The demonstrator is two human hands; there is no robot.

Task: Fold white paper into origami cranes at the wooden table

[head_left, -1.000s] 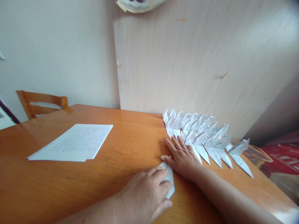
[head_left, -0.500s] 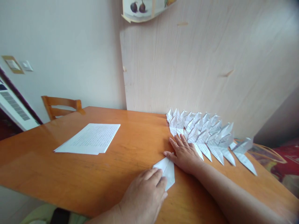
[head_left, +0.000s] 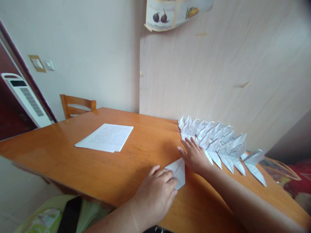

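Note:
A small folded piece of printed paper [head_left: 179, 171] lies on the orange wooden table [head_left: 136, 161], between my two hands. My left hand [head_left: 156, 194] rests on its near left edge with the fingers stretched flat on it. My right hand [head_left: 194, 155] lies flat beside its far right edge, fingers extended and apart, touching the table. Just behind my right hand, a row of several folded paper pieces [head_left: 213, 144] lies overlapped along the table's far side.
A stack of printed sheets [head_left: 106, 137] lies on the table's left half. A wooden chair [head_left: 77, 105] stands behind the table. A pale wood panel [head_left: 218, 71] leans on the wall. A white heater [head_left: 25, 98] stands at left. A red cloth [head_left: 301, 171] shows at right.
The view has swung left and up, showing the heater and the table's near edge. My left hand has slid back a little, so more of the folded paper shows. The right hand stays flat.

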